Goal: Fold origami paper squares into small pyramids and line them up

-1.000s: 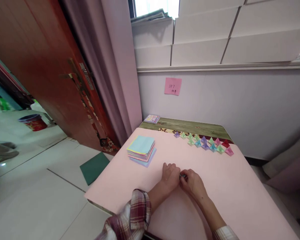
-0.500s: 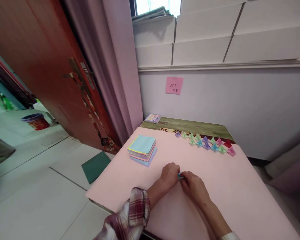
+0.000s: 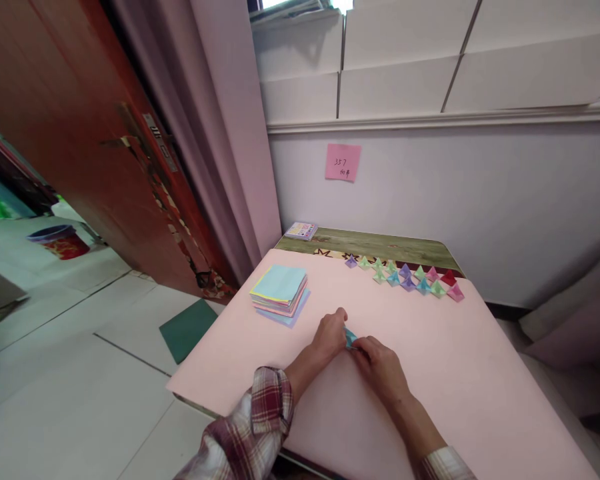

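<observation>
Between my two hands is a small piece of folded blue paper (image 3: pixel 351 338), just above the pink tabletop (image 3: pixel 330 427). My left hand (image 3: pixel 331 331) grips its left side, and the fingertips are partly hidden behind the hand. From the right, my right hand (image 3: pixel 380 360) pinches the other side with thumb and fingers. Left of my hands lies a stack of coloured paper squares (image 3: pixel 279 285), blue on top. Toward the back right stand several small folded paper shapes (image 3: pixel 408 283) in rows, in purple, green, blue, pink and red.
A packet (image 3: pixel 301 231) lies at the table's back left corner. The pink note (image 3: pixel 343 163) is stuck to the wall behind. On the left are a purple curtain (image 3: pixel 230 133), a red door (image 3: pixel 90 120), a green mat (image 3: pixel 187 328) and a bucket (image 3: pixel 60 242) on the floor.
The view has shifted slightly. My hands have drawn a little apart, and more of the blue paper shows between them. Both hands still hold it.
</observation>
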`<state>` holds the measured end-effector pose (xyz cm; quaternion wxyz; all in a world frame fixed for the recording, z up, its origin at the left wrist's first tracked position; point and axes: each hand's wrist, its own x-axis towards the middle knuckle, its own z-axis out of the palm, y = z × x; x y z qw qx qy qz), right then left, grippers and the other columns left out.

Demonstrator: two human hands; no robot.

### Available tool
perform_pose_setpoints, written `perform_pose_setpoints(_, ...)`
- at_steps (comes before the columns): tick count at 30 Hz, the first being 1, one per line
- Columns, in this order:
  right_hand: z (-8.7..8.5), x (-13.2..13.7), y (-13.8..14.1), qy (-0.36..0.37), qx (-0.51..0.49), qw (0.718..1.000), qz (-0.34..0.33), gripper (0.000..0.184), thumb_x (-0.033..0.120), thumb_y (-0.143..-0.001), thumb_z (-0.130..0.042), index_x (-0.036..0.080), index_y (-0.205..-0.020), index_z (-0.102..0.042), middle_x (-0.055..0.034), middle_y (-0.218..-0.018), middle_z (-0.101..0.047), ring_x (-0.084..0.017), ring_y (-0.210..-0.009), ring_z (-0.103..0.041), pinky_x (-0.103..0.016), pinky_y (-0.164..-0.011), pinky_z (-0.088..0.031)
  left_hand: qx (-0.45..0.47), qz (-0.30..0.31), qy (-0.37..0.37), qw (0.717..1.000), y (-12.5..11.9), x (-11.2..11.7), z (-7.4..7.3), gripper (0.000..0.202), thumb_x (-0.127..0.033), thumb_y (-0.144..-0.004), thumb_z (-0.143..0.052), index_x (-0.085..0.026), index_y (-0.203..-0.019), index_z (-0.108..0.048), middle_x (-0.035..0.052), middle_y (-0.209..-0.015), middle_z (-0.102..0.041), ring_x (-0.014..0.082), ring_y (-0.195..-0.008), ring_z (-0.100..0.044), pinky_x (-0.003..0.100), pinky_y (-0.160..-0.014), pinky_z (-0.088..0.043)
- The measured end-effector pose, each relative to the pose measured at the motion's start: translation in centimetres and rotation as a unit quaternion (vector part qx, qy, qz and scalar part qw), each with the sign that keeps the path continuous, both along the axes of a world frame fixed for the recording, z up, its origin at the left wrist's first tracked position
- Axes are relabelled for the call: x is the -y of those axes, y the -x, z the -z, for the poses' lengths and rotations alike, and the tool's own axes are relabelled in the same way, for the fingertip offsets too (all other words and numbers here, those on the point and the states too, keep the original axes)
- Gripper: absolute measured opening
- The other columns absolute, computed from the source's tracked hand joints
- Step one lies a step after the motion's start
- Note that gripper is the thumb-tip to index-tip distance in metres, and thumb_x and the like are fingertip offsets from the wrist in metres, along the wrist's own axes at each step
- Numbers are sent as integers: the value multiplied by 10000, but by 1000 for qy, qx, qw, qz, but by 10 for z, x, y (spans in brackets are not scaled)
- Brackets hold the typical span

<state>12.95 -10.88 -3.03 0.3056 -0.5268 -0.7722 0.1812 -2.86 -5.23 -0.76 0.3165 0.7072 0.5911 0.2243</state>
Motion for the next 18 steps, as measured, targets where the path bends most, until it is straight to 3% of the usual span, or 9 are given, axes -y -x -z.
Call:
perform_pose_setpoints(7,3,1,2,-18,-19,1000,-9,171,261,-908,-472,230,-964,-631,-11,-837,-672,-148,-665,-627,-246,-643,-463,-26,25,-70,997,0,-3,11,358,-42,-683,-495,-191,-1004,-550,10,-742,-616,167,-717,-571,270,-687,-439)
perform_pose_setpoints(11,-1,-4,-4,-27,-39,999,21,184,269,-907,-468,229,-903,-647,-11,-820,-684,-153,-677,-634,-246,-639,-461,31,-4,-124,992,12,-1,12,373,-232,-772,-586,-176,-1134,-513,51,-970,-623,146,-711,-563,291,-724,-471)
perform_pose_setpoints(13,-4,-17,-11,-39,-50,996,57,186,295,-899,-493,231,-879,-666,-13,-810,-694,-155,-677,-637,-246,-637,-458,43,-46,-163,985,23,3,15,370,-338,-842,-544,-178,-1171,-494,66,-1034,-599,148,-735,-559,311,-755,-476)
perform_pose_setpoints(15,-7,-37,-19,-60,-50,992,100,192,328,-888,-520,235,-871,-687,-16,-822,-706,-162,-696,-644,-251,-659,-457,30,-71,-182,980,35,8,20,314,-351,-892,-471,-177,-1151,-500,55,-958,-590,158,-745,-564,319,-749,-475)
perform_pose_setpoints(18,-8,-80,-28,-89,-33,980,177,220,365,-874,-531,233,-866,-707,-24,-829,-719,-179,-723,-650,-266,-693,-452,2,-39,-191,981,46,14,27,241,-323,-917,-421,-190,-1086,-530,38,-871,-573,176,-789,-575,319,-746,-472)
